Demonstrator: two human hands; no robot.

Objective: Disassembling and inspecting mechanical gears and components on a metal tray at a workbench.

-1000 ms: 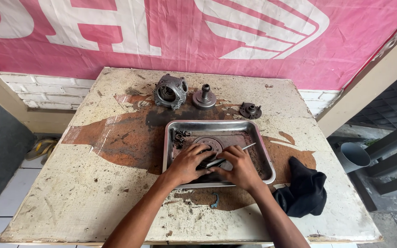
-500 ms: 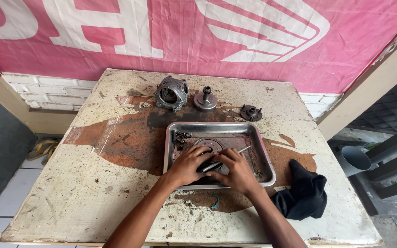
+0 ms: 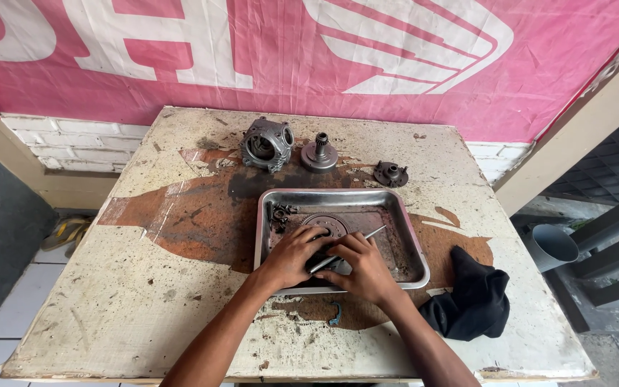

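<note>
A shallow metal tray (image 3: pixel 411 244) lies on a worn table (image 3: pixel 109 301). Both of my hands rest inside its near half. My left hand (image 3: pixel 291 256) presses down on a dark round metal part (image 3: pixel 327 223) in the tray. My right hand (image 3: pixel 363 266) grips a thin metal tool (image 3: pixel 367 235) whose shaft points up and to the right, its lower end between the two hands. Small dark bolts (image 3: pixel 279 213) lie in the tray's far left corner. What sits under my palms is hidden.
Beyond the tray stand a grey engine housing (image 3: pixel 266 145), a gear on a disc (image 3: pixel 319 153) and a small dark round part (image 3: pixel 390 173). A black rag (image 3: pixel 471 301) lies at the right. A small curved piece (image 3: pixel 334 314) rests near the front. A pink banner (image 3: pixel 324 57) hangs behind.
My hands stay in the tray with only slight shifts; the camera view has drifted a little. The tool stays in my right hand.
</note>
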